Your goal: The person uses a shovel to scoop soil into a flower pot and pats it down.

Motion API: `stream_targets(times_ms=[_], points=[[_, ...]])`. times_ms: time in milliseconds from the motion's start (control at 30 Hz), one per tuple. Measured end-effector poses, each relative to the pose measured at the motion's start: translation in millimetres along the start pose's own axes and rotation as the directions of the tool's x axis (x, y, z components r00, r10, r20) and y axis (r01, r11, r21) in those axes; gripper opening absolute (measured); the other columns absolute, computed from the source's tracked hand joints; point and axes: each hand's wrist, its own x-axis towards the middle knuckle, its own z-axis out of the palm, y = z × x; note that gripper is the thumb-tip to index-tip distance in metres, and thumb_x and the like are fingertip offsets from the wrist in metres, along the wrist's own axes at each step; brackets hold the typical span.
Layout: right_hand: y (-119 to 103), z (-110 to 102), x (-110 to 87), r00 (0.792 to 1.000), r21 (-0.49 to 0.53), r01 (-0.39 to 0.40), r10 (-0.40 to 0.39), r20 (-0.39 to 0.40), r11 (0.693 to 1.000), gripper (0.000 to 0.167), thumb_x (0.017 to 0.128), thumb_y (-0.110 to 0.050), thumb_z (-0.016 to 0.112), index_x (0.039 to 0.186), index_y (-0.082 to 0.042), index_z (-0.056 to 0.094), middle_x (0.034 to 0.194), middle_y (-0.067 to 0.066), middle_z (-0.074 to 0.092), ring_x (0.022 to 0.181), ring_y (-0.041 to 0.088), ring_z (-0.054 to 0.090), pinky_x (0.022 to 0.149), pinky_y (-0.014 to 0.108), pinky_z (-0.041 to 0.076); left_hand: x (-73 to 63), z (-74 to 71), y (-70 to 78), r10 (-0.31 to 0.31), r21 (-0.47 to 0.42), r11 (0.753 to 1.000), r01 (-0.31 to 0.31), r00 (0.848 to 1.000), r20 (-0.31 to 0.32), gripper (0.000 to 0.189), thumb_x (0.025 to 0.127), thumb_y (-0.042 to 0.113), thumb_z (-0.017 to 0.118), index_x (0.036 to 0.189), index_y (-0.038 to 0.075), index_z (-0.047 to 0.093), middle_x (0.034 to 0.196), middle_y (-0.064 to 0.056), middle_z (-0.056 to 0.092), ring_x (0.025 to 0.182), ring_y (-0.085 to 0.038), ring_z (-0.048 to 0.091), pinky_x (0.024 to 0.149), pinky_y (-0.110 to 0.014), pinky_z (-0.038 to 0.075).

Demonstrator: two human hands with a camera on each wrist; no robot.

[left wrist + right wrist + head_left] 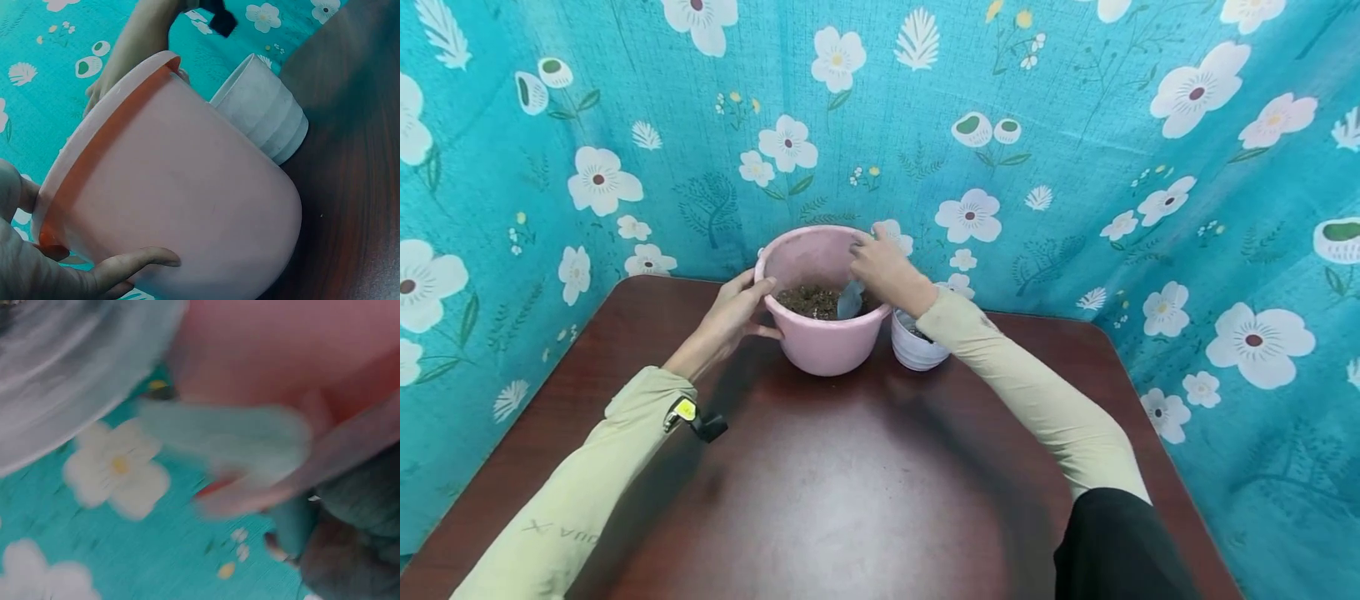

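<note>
A pink bucket [831, 350] with dark soil [805, 302] in it stands on the table. My left hand [730, 315] grips its left side, the thumb at the rim and the other fingers against the outer wall; the left wrist view shows one finger [140, 258] along the wall. Above the bucket's right side, my right hand [883, 267] holds a small grey-blue trowel [850, 300], blade pointing down at the soil. Its handle is mostly hidden by the hand. The right wrist view is blurred, with the hand [340, 562] at the lower right.
Close to the bucket's right side stands a white ribbed pot [916, 346] with dark stuff inside, partly behind my right forearm. The dark red-brown table [820, 500] reaches back to a turquoise flowered curtain [880, 108].
</note>
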Motion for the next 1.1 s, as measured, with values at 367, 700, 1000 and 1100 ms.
stream_targets(times_ms=[367, 700, 1000, 1100], points=[[-12, 16, 19.2, 0.997, 0.058, 0.065, -0.066, 0.025, 0.996, 0.011, 0.096, -0.016, 0.074, 0.100, -0.012, 0.083, 0.102, 0.003, 0.078, 0.100, 0.023, 0.055, 0.095, 0.044, 0.046, 0.7, 1.6, -3.7, 0.004, 0.010, 1.000, -0.004, 1.000, 0.000, 0.065, 0.110, 0.023, 0.045, 0.167, 0.004, 0.019, 0.163, -0.028, 0.030, 0.135, -0.044, 0.048, 0.080, -0.050, 0.068], [1, 26, 13.6, 1.000, 0.393, 0.019, -0.022, 0.003, 0.919, 0.027, 0.088, -0.033, 0.083, 0.101, -0.009, 0.083, 0.100, 0.008, 0.074, 0.100, 0.026, 0.052, 0.094, 0.047, 0.044, 3.2, 4.8, -2.9, 0.035, 0.008, 0.999, -0.035, 0.999, -0.004, 0.064, 0.110, 0.023, 0.045, 0.165, 0.001, 0.022, 0.159, -0.031, 0.031, 0.114, -0.029, 0.060, 0.077, -0.049, 0.069], [5, 32, 12.1, 0.993, 0.582, -0.032, 0.089, -0.071, 0.812, 0.026, 0.092, -0.032, 0.081, 0.103, -0.010, 0.083, 0.098, 0.008, 0.070, 0.105, 0.025, 0.051, 0.092, 0.045, 0.041, 2.4, 3.5, -3.0, 0.027, 0.001, 1.000, -0.027, 1.000, -0.012, 0.063, 0.110, 0.024, 0.046, 0.165, 0.003, 0.023, 0.151, -0.028, 0.041, 0.108, -0.025, 0.064, 0.077, -0.050, 0.069], [3, 32, 15.5, 0.992, 0.597, -0.055, 0.110, -0.056, 0.801, 0.027, 0.093, -0.034, 0.080, 0.106, -0.011, 0.083, 0.100, 0.007, 0.071, 0.108, 0.025, 0.051, 0.095, 0.046, 0.042, -0.4, 1.5, -1.4, 0.023, 0.008, 1.000, -0.023, 1.000, -0.014, 0.064, 0.111, 0.024, 0.045, 0.166, 0.004, 0.021, 0.153, -0.027, 0.040, 0.108, -0.023, 0.064, 0.077, -0.049, 0.069]])
